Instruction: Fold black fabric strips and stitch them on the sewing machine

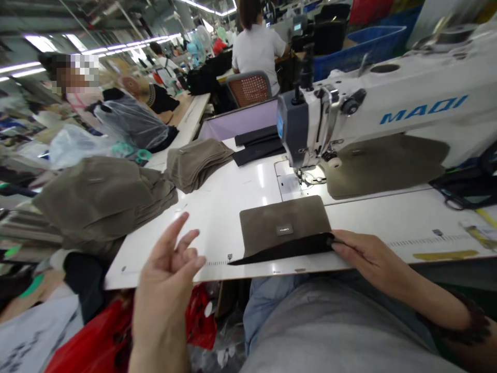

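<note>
An olive fabric panel (267,226) with a small label and a dark underside lies at the front of the white sewing table (217,217). My right hand (368,256) pinches its right front corner, where the edge is lifted and the black side shows. Left of the panel, my left hand (171,264) is raised over the table edge with fingers apart and nothing in them. Behind the panel stands the needle area of a white sewing machine (419,109). Another olive piece (384,166) lies under the machine's arm.
Stacked olive panels (198,163) and a larger olive pile (101,191) lie to the left. Black strips (260,142) rest at the table's back. Red bags (97,336) sit below the left edge. Co-workers sit farther back, one in a white shirt (256,52).
</note>
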